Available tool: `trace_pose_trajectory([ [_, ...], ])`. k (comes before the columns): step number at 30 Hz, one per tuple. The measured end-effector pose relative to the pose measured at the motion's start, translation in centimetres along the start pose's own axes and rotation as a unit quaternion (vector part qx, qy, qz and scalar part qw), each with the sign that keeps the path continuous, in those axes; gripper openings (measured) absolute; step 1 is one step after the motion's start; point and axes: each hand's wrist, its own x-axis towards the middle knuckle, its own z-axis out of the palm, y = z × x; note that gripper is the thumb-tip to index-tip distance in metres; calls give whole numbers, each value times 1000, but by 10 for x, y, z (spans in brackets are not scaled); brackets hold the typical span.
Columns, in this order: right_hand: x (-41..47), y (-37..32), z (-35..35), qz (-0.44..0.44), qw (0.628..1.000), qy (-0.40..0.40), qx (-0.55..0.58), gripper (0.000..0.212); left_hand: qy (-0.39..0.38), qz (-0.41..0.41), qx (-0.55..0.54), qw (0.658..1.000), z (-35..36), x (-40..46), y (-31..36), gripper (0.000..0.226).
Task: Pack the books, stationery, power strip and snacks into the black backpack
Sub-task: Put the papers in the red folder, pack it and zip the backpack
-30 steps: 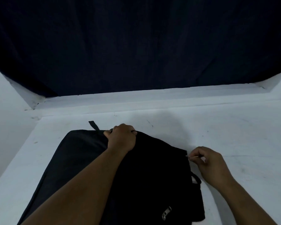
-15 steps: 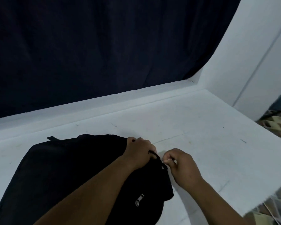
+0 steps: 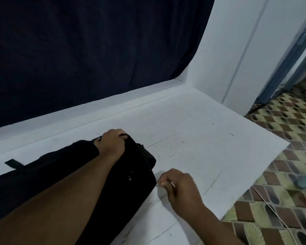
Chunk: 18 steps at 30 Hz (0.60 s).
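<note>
Compared with the frame half a second earlier, the right hand (image 3: 181, 189) has drawn down along the side of the black backpack (image 3: 64, 183) toward the near edge of the surface, away from the left hand (image 3: 111, 144), which has stayed at the bag's far end; the view has also swung rightward, exposing more of the patterned floor (image 3: 281, 174). The black backpack lies flat on the white table (image 3: 201, 138), occupying its left and near portion, with one end pointing toward the far edge and a short strap tab (image 3: 13, 164) protruding on its far-left side. The left hand grips the top end of the backpack, fingers curled over the fabric and a dark loop there. The right hand sits just beside the bag's right edge, its thumb and forefinger pinched on a small pale item that appears to be a zipper pull (image 3: 163, 183); the item is too small to identify with certainty. A small metallic fitting (image 3: 130, 177) shows on the bag's upper face between the two forearms. A dark curtain (image 3: 87, 50) hangs behind the far edge, a white wall (image 3: 237, 59) meets the far-right corner, and a thin pale cord (image 3: 270, 207) lies on the floor off the right edge.
</note>
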Motion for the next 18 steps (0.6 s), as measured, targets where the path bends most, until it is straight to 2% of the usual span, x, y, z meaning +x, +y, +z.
trace_pose_trajectory([
  [4, 11, 0, 8, -14, 1000, -21, -13, 15, 27, -79, -27, 996, -36, 23, -9, 42],
  [9, 38, 0, 14, -41, 999, -27, -21, 13, 72, -101, -6, 992, -65, 37, -24, 40],
  [12, 51, 7, 19, -55, 997, -36, -29, 16, 47, -108, 3, 993, -75, 39, -23, 30],
  [13, 53, 12, 21, -55, 997, -36, -32, 17, 22, -80, 42, 996, -77, 37, -23, 28],
  [15, 55, 24, 26, -48, 998, -35, -36, 20, -42, 36, 129, 990, -76, 29, -21, 25],
  [17, 58, 31, 31, -50, 997, -36, -34, 20, -134, 174, 162, 962, -69, 14, -12, 38],
  [18, 61, 33, 32, -60, 997, -39, -32, 19, -188, 218, 166, 943, -61, 6, -4, 46],
])
